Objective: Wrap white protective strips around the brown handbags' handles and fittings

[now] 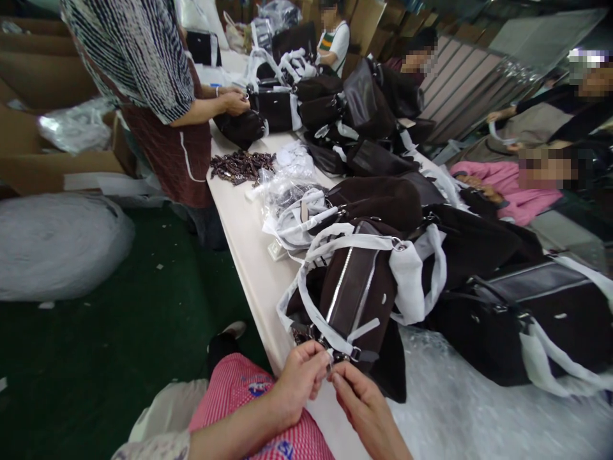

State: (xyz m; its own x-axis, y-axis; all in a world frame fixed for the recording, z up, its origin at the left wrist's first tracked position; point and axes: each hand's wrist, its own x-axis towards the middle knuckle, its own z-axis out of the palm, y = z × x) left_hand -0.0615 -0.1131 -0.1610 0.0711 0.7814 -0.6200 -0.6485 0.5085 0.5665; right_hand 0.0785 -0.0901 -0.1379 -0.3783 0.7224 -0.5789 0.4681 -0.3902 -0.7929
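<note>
A dark brown handbag (385, 297) lies on the table just beyond my hands, its zips showing and its handles (313, 300) wrapped in white paper. At the bag's near end, beside a metal buckle (355, 353), my left hand (302, 374) is closed in a pinch. My right hand (357, 396) pinches close by, fingertips almost touching the left ones. Between them is a small, shiny bit too small to name. A dark beaded or braided piece (301, 335) shows just above my left fingers.
More wrapped dark bags (507, 326) crowd the table (244, 249). A heap of dark braided pieces (242, 167) lies near its left edge. Co-workers stand and sit around; one person's hand (234, 102) holds a bag. Clear plastic (460, 390) spreads at right; cartons (29, 153) stand left.
</note>
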